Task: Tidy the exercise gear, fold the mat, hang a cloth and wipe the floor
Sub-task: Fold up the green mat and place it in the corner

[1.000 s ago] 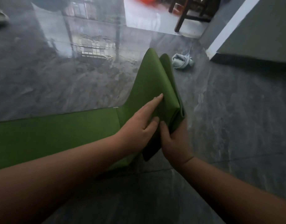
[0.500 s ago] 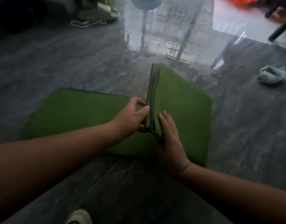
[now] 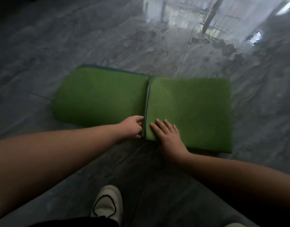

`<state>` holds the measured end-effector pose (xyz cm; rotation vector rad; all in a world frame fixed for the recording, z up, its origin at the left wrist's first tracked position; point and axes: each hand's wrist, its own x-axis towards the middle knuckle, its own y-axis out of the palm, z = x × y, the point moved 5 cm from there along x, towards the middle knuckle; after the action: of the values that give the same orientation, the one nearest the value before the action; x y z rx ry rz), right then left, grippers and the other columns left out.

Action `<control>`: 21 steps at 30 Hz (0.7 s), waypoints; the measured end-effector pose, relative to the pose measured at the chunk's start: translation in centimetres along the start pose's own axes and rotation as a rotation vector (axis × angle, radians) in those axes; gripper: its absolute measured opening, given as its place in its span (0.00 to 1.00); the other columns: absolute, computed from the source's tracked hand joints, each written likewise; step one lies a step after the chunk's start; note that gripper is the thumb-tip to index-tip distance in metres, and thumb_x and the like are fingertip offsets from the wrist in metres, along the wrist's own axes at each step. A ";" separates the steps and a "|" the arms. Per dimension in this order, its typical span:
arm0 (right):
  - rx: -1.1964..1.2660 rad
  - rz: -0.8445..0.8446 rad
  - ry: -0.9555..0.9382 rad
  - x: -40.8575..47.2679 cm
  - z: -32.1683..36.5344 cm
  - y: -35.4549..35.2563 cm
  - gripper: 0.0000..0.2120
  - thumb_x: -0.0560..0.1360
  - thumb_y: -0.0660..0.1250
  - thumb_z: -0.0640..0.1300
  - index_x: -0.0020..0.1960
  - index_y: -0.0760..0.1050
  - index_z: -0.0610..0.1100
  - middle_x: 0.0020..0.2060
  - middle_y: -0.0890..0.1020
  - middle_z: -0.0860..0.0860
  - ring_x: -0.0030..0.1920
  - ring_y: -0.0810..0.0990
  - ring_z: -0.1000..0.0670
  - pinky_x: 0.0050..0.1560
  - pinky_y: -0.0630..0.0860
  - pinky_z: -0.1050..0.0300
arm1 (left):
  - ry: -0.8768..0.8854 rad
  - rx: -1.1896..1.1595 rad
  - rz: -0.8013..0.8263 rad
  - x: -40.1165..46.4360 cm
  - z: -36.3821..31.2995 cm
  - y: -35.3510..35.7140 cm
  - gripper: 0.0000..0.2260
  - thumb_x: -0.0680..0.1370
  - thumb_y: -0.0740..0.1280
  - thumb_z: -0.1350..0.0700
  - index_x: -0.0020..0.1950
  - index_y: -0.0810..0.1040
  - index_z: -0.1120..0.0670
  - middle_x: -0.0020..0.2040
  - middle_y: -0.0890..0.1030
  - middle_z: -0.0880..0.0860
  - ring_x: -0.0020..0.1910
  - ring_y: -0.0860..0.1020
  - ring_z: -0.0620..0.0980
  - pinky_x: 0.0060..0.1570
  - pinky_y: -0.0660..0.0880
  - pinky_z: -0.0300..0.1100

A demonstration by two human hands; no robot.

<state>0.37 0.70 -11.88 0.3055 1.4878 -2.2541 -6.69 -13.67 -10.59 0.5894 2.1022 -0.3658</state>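
A green mat (image 3: 190, 110) lies on the grey floor, folded into a thick stack on the right with one flat layer (image 3: 100, 97) stretching left. My right hand (image 3: 168, 136) rests flat on the near corner of the folded stack, fingers spread. My left hand (image 3: 132, 129) sits just left of the stack's layered edge, fingers curled against that edge at the near side.
The glossy grey marble floor (image 3: 75, 38) surrounds the mat, with bright window reflections at the top right. My white shoe (image 3: 108, 203) stands on the floor close below my arms.
The folded stack has come down from nearly upright to lying flat on the right. My right hand went from holding its side to pressing on top. The view tilted down; the cloth is out of sight.
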 end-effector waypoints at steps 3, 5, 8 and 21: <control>-0.081 0.017 0.009 0.5 -0.1 1.6 0.38 0.78 0.60 0.40 0.80 0.46 0.56 0.81 0.49 0.50 0.80 0.44 0.41 0.77 0.44 0.38 | -0.017 0.036 0.040 0.5 1.7 -0.1 0.31 0.77 0.56 0.73 0.78 0.61 0.53 0.72 0.73 0.51 0.66 0.75 0.53 0.55 0.79 0.50; -0.133 0.028 0.010 0.8 0.0 2.3 0.36 0.78 0.58 0.39 0.81 0.46 0.55 0.81 0.49 0.49 0.80 0.44 0.39 0.77 0.45 0.36 | -0.033 0.049 0.051 0.9 2.4 -0.2 0.31 0.77 0.57 0.71 0.78 0.61 0.52 0.72 0.73 0.50 0.66 0.75 0.53 0.61 0.77 0.53; -0.229 0.046 0.019 1.0 0.3 2.8 0.35 0.79 0.57 0.40 0.81 0.46 0.54 0.81 0.49 0.47 0.79 0.45 0.37 0.75 0.46 0.33 | -0.049 0.075 0.061 1.0 2.9 -0.2 0.32 0.77 0.57 0.70 0.78 0.61 0.50 0.73 0.71 0.48 0.66 0.75 0.52 0.63 0.76 0.54; -0.551 0.185 -0.025 2.9 1.0 2.6 0.34 0.81 0.57 0.48 0.80 0.41 0.52 0.79 0.47 0.44 0.75 0.50 0.30 0.68 0.55 0.26 | 0.046 0.489 -0.042 0.2 2.9 -2.8 0.26 0.76 0.57 0.68 0.73 0.71 0.53 0.67 0.76 0.54 0.54 0.77 0.49 0.41 0.71 0.29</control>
<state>-0.97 -1.77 -14.81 0.2294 1.9007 -1.6197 -6.35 -17.33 -12.24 0.8404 2.0756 -0.9119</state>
